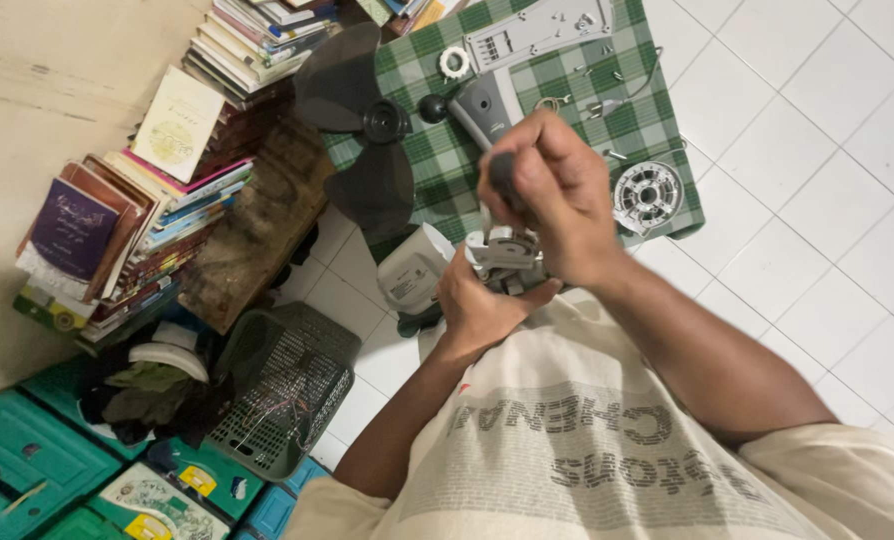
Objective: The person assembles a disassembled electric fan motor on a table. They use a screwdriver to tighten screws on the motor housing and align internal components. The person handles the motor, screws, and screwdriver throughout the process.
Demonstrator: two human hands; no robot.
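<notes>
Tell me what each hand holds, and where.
Right hand grips a screwdriver by its dark handle. Left hand holds the grey fan motor part from underneath.

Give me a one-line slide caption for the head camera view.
Right hand drives a screwdriver into a small motor part steadied by the left hand, over a green checked cloth.

The right hand (pixel 552 195) grips a dark-handled tool (pixel 504 180) over a grey fan motor part (pixel 507 255) cupped by the left hand (pixel 482 305).

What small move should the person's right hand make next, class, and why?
Probably turn the screwdriver in place: the right hand grips its dark handle upright over the grey motor part, which the left hand steadies from below. The tip itself is hidden.
</notes>
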